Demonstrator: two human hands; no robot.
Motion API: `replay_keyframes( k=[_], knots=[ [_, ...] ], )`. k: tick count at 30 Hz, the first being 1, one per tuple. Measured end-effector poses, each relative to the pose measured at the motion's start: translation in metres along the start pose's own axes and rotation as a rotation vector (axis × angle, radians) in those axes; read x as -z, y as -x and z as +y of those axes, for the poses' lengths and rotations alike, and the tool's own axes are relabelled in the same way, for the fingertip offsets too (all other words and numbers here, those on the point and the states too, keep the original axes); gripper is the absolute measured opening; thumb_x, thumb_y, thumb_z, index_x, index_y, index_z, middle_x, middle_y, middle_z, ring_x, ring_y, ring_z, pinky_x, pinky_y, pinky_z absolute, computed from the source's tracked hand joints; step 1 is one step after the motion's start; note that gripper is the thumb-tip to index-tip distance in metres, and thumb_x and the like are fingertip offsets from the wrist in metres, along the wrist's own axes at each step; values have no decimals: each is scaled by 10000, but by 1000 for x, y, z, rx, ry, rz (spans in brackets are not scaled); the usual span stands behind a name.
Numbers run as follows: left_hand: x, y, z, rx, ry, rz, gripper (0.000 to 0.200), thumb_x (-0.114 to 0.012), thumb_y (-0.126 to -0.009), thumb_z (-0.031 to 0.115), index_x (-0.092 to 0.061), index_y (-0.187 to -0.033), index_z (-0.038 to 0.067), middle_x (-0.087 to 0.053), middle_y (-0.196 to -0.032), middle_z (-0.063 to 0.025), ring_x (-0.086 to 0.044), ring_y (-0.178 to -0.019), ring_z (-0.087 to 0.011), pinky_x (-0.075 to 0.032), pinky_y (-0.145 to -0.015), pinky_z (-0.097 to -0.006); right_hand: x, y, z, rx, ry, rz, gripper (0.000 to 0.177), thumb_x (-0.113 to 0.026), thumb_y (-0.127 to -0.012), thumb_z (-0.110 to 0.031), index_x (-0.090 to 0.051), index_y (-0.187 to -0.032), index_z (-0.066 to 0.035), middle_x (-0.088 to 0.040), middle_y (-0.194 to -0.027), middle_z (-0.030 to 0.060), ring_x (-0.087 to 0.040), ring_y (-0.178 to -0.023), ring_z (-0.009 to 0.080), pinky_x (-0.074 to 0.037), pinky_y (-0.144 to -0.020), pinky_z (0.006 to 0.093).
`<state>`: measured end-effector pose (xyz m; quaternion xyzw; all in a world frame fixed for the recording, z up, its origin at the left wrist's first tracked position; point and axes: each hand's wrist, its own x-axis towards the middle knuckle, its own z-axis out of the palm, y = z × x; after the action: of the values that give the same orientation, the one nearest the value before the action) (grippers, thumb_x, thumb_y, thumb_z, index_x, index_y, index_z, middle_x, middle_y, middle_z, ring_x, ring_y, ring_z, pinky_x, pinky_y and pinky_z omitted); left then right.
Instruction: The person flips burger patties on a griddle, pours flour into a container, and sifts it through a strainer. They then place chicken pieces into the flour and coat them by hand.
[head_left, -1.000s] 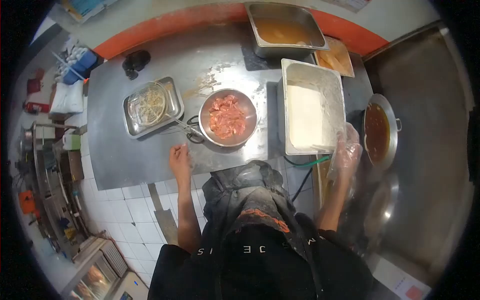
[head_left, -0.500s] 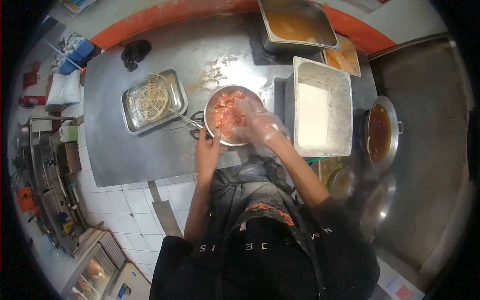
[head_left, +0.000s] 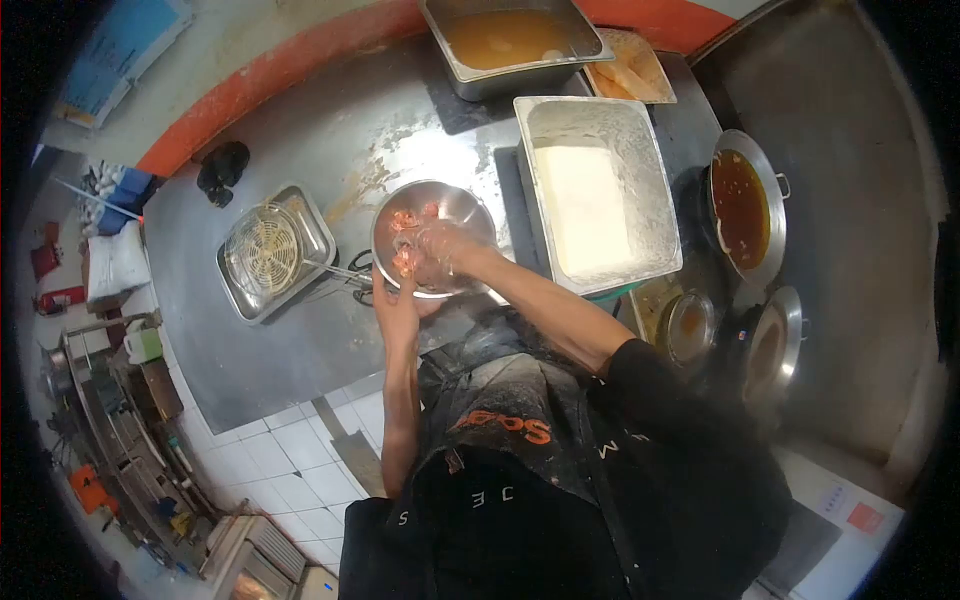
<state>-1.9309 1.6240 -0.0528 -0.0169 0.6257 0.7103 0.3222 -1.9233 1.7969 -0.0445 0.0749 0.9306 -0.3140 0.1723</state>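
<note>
A round metal bowl [head_left: 470, 205] with raw meat pieces [head_left: 404, 220] in it stands near the front edge of the steel table. My left hand [head_left: 397, 308] holds the bowl's rim at its lower left, thumb over the edge. In a clear plastic glove, my right hand [head_left: 440, 250] is down inside the bowl, its fingers curled into the meat and somewhat blurred. Part of the meat is hidden under that hand. To the right of the bowl is a deep metal pan of white powder [head_left: 585, 200].
On the left, a metal tray [head_left: 325, 235] holds a wire strainer [head_left: 270, 245]; a black item [head_left: 222, 170] lies behind it. A pan of amber liquid [head_left: 515, 40] sits at the back. At right are a wok of reddish-brown liquid [head_left: 742, 210] and another wok [head_left: 770, 345].
My right hand has moved from over the bowl's right side deeper into it, curling into the meat. My left hand stays on the rim. The whole view has turned and shifted.
</note>
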Motion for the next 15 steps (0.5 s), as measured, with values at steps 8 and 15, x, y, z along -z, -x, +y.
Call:
replay_keyframes(
  k=[8, 15],
  knots=[
    [-64, 27, 123, -142, -123, -234, 698, -485, -964, 33, -155, -1571, 132, -636, -1156, -192, -719, -739, -216, -622, -554, -302, 103, 58, -12, 190, -65, 527, 734, -791, -727, -413, -535, -1364, -152, -515, -1389, 189, -535, -1241, 388, -460, -1027, 447],
    [-166, 11, 151, -454, -661, -449, 738, -506, -924, 8, -283, -1563, 301, -698, -981, -245, -692, -642, -186, -580, -582, -351, 156, 133, 46, -97, 35, 915, 644, -809, -713, -361, -595, -1226, -37, -651, -1062, 220, -636, -982, 408, -507, -873, 460]
  ],
)
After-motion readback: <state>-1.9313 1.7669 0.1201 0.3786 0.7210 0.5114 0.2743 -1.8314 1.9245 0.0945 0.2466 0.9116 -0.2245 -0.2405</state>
